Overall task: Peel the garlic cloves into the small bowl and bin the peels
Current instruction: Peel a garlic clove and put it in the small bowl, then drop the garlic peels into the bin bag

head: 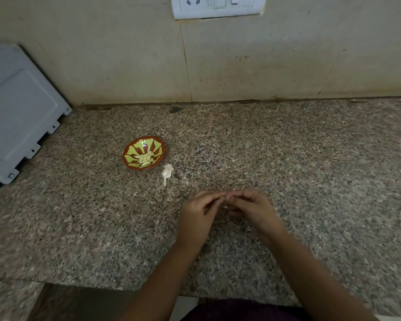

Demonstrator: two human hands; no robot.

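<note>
Person's body, head view. Left hand [195,214] and right hand [252,209]: both bare, with short fingernails faintly visible at the fingertips and finer detail softened by blur. Left forearm [162,281] and right forearm [310,274]: bare along their whole visible length. Between the 2 forearms, at the lower frame edge: a dark purple cloth garment [241,311], plain, its cut not discernible.

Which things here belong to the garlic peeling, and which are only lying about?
Job: small bowl; peeled cloves in it; garlic remnant beside it; small white clove pinched between left hand and right hand.
Lying about: grey appliance; wall switch plate.
No bin in view.
</note>
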